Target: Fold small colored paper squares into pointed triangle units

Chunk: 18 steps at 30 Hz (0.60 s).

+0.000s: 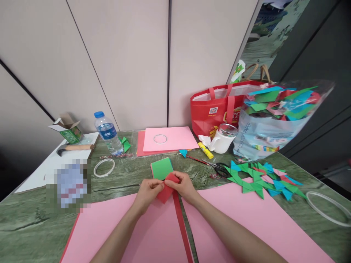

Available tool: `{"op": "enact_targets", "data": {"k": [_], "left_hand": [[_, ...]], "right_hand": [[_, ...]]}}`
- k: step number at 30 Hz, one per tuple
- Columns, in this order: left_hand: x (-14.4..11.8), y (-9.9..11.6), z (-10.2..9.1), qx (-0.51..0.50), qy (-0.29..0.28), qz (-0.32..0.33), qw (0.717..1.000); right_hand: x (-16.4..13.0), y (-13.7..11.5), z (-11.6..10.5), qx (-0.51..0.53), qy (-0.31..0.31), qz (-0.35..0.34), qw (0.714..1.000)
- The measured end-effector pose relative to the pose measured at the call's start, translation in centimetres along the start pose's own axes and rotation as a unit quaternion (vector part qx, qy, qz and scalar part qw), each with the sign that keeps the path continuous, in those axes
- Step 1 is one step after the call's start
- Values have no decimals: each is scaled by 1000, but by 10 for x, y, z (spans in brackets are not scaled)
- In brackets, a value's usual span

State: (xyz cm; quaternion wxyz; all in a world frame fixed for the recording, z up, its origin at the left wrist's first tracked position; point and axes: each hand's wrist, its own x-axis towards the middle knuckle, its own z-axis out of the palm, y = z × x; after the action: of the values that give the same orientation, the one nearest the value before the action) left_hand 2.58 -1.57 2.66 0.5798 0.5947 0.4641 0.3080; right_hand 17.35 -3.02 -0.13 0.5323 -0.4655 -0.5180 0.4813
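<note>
My left hand (pixel 147 193) and my right hand (pixel 183 187) meet over the table's middle, both pinching a small folded red paper (pixel 166 191). The fingers of both hands press along its upper edge. A small stack of square papers with a green sheet on top (pixel 161 168) lies just beyond the hands. Under my forearms lie two large pink sheets (pixel 255 219), with a long red paper strip (pixel 182 226) running between them toward me.
Folded green, blue and pink paper pieces (pixel 260 179) pile at the right, near scissors (pixel 219 168), a glue stick (pixel 205 150), a white mug (pixel 222 140), a clear bag of paper pieces (pixel 274 120) and a red tote (pixel 219 109). A water bottle (pixel 108 132), hammer (pixel 74 148) and tape ring (pixel 104 167) sit left.
</note>
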Motion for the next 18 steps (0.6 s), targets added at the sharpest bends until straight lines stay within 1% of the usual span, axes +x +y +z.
{"op": "enact_targets", "data": {"k": [2,4,8,10,12,14,16,18], "left_hand": [[0,-2,1,-22,-9,-4,1000],[-1,-2,2,-72,-39,-21,996],[-4,4,2,-158,-105,-44,981],[-5,7,2,-179,-120,-46,975],[-5,8,1,-180,-116,-43,976],[-5,6,1,-161,-103,-33,981],[-4,4,1,-115,-83,-15,990],[-2,2,0,-40,-53,7,998]], "right_hand": [[0,2,0,1,12,13,1000],[1,5,0,13,31,24,999],[2,9,0,33,51,25,998],[3,10,0,28,58,21,998],[3,9,0,14,74,12,997],[3,7,-1,-4,87,-2,996],[3,6,-1,-21,83,-12,996],[2,6,-2,-16,66,-14,998]]}}
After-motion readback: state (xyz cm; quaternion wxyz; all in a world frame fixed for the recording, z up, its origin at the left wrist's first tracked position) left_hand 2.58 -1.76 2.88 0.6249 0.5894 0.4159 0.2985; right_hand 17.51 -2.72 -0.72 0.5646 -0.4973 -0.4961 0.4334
